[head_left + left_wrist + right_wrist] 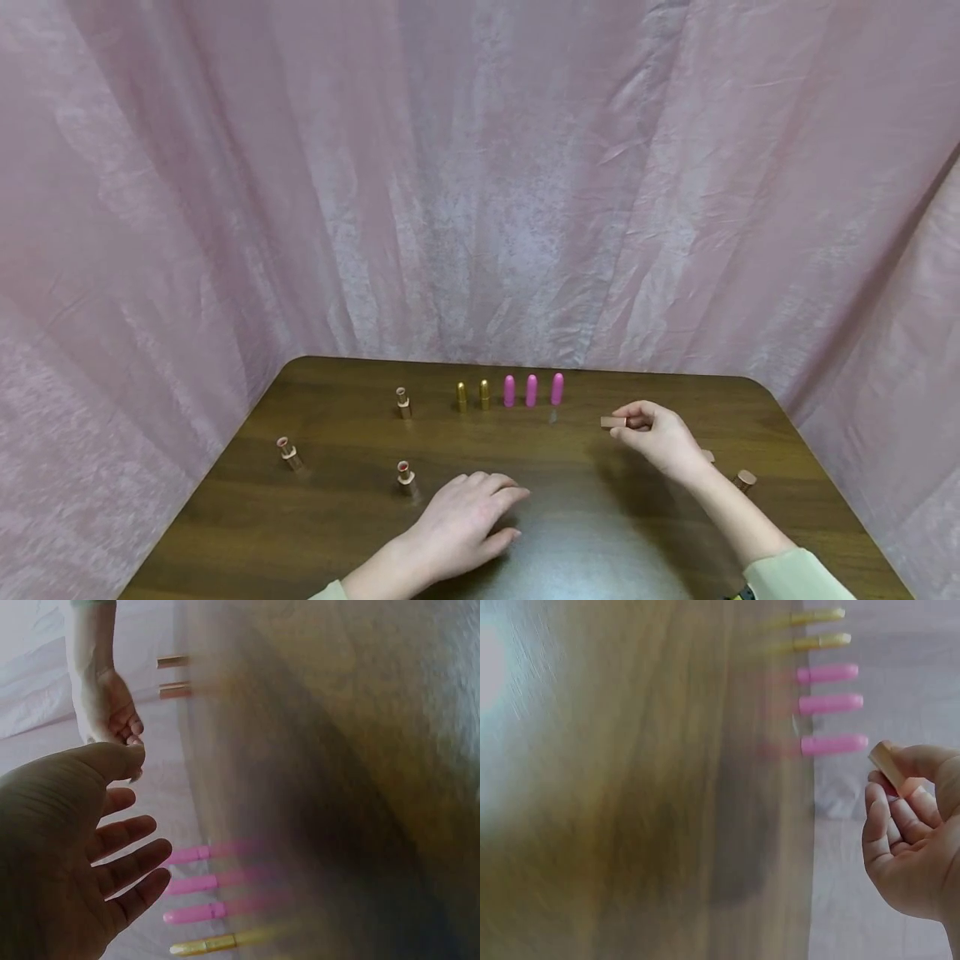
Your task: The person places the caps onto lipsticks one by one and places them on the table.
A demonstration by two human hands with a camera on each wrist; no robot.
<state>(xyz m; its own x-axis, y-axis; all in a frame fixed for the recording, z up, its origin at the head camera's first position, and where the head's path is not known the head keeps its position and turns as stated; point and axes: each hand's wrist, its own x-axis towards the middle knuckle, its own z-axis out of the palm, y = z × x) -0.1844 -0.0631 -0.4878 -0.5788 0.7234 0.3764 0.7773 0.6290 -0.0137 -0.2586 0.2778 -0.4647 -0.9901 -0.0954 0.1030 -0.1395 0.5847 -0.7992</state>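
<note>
My right hand pinches a small rose-gold lipstick cap between thumb and fingers, held lying sideways above the right half of the table. In the right wrist view the cap is tilted between the fingertips. My left hand hovers or rests low near the front middle, fingers loosely extended and holding nothing; whether it touches the wood I cannot tell. Left of it stands an uncapped rose-gold lipstick tube. Two similar tubes stand farther off, one at the back and one at the far left.
Along the back of the wooden table stand two gold bullet-shaped tubes and three pink ones. Two rose-gold caps, one beside my right forearm and one partly hidden, are on the right. A pink curtain hangs behind.
</note>
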